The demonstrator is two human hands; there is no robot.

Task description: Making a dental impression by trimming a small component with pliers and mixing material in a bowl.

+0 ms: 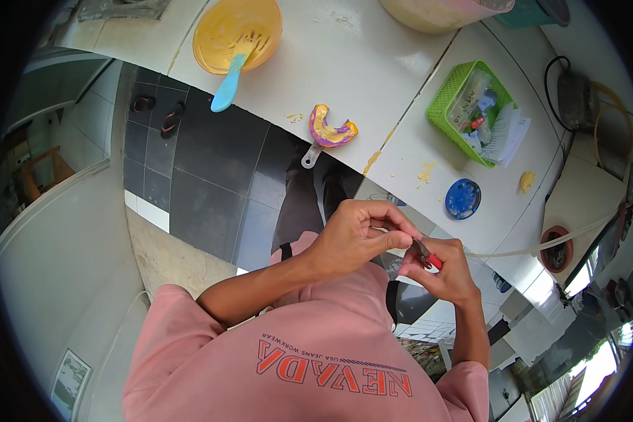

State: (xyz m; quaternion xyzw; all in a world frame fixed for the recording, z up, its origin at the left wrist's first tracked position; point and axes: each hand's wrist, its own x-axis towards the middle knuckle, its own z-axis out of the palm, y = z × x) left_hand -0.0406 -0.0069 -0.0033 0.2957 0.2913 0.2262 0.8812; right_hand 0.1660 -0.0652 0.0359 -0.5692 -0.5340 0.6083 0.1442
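Note:
In front of my body, my right hand (443,274) grips a small red-handled tool (429,257) with a dark metal end. My left hand (359,235) meets it, thumb and fingertips pinched at the tool's tip; whether anything small sits between them I cannot make out. Beyond my hands, a dental impression tray (325,130) filled with purple and yellow material rests at the worktop's edge, its metal handle sticking out past it.
An orange bowl (218,35) with a light blue spatula (225,91) stands back left on the worktop (330,49). A green basket (439,112), blue lid (463,199) and yellow lump (527,182) are at right. Pink (422,14) and teal (520,14) containers stand at the back. Tubing (570,234) crosses the right.

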